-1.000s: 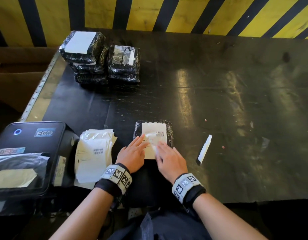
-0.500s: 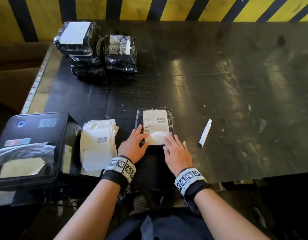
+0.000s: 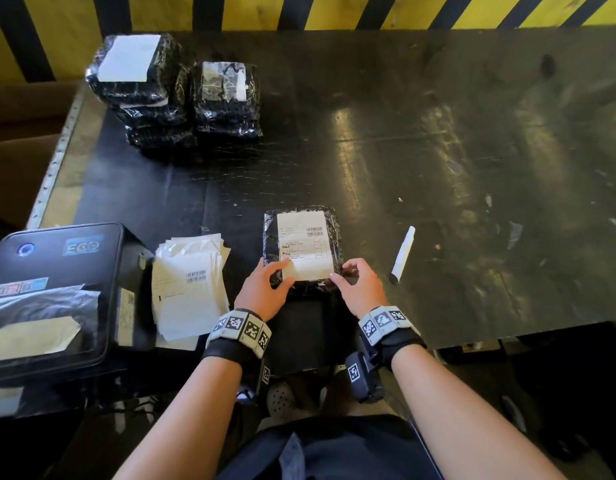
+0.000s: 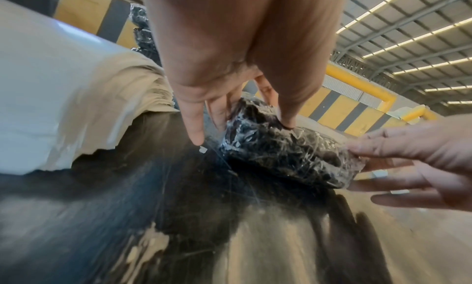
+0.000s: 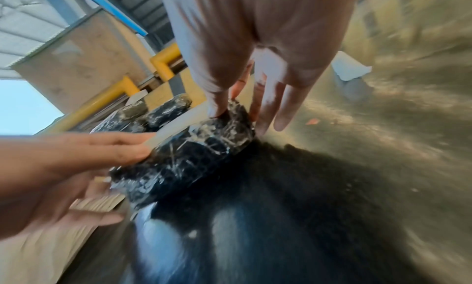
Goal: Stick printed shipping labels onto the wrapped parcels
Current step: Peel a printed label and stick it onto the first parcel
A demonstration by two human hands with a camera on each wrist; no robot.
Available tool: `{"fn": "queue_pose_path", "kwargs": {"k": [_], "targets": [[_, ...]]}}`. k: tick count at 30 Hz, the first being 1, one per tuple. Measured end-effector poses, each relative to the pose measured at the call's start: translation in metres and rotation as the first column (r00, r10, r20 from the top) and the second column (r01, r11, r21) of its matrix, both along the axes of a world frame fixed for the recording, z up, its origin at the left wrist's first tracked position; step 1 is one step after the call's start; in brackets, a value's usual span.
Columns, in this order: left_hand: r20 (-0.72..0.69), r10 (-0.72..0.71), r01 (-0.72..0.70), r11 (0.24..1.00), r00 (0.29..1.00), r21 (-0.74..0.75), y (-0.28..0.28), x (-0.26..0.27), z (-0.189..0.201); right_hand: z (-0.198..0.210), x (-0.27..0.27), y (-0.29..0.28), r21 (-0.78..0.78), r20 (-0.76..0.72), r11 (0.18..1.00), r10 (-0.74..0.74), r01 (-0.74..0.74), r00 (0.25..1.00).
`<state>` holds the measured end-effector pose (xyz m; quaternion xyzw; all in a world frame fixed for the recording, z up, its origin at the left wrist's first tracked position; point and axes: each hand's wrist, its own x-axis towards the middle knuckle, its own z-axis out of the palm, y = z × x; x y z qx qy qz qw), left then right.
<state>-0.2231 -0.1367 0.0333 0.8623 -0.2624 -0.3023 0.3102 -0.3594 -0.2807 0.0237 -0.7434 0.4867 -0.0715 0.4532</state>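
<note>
both hands' fingers (image 3: pixel 280 263) grip the labelled parcel (image 3: pixel 334 233) (near end raised off table).

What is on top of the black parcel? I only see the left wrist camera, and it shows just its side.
Observer: A white label with barcodes is stuck on top of the parcel.
Child: What made the label?
Observer: Probably the black printer, left of the loose labels.
Child: Are more parcels waiting?
Observer: Two stacks stand at the far left corner, one beside the other.
</note>
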Motion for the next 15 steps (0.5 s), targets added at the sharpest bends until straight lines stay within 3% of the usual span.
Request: {"fn": "queue_pose_path", "kwargs": {"k": [6, 9, 12, 15], "targets": [[-0.053, 0.0, -0.001, 1.0, 0.999, -0.023, -0.001, 0.002, 0.004, -0.003, -0.009, -0.009, 0.052, -0.03, 0.999, -0.007, 0.009, 1.0], [-0.082, 0.087, -0.091, 0.995, 0.993, -0.051, 0.006, 0.0, 0.003, 0.003, -0.005, -0.012, 0.135, -0.052, 0.991, 0.013, -0.006, 0.999], [-0.207, 0.223, -0.243, 0.967, 0.953, -0.078, 0.014, -0.002, 0.004, 0.006, 0.003, -0.014, 0.227, -0.036, 0.973, 0.059, -0.05, 0.998], [-0.241, 0.227, -0.243, 0.969, 0.943, -0.039, 0.014, -0.003, 0.005, 0.006, 0.017, -0.014, 0.324, -0.046, 0.945, 0.062, -0.044, 0.997]]}}
